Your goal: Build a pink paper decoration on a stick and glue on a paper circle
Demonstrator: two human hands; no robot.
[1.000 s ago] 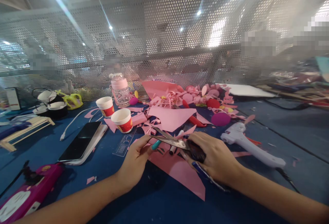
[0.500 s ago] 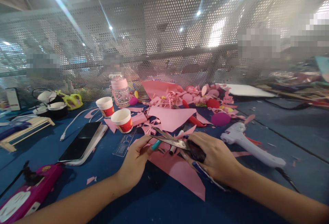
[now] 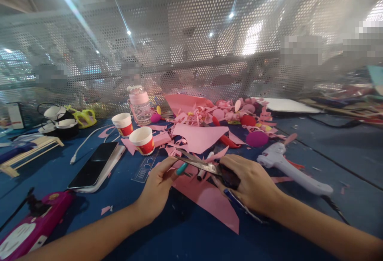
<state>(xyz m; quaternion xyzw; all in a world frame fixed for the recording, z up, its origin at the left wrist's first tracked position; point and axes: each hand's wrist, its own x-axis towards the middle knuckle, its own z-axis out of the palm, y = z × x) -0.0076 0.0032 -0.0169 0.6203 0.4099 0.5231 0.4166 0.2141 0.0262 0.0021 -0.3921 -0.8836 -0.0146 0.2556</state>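
My right hand [image 3: 251,179] is closed round the dark handles of a pair of scissors [image 3: 209,167], whose metal blades point left toward my other hand. My left hand [image 3: 160,187] pinches the edge of a piece of pink paper by the blade tips, a teal nail showing on the thumb; the fingers partly hide this edge. A larger pink sheet [image 3: 209,203] slants down below the scissors. Under my right palm runs a blue pen-like stick [image 3: 236,200]; whether the hand grips it I cannot tell. A white-and-dark marker-like stick [image 3: 201,173] shows behind the blades.
Beyond the hands lie a cut pink sheet [image 3: 200,135] and heaped pink scraps. Paper cups [image 3: 142,140] and a phone [image 3: 94,165] are at left, near a magenta power strip [image 3: 44,217]. A white glue gun [image 3: 295,169] lies right. A perforated metal screen [image 3: 206,37] stands behind.
The scissor blades have shifted very slightly and look a little closer together. Both hands stay nearly in place.
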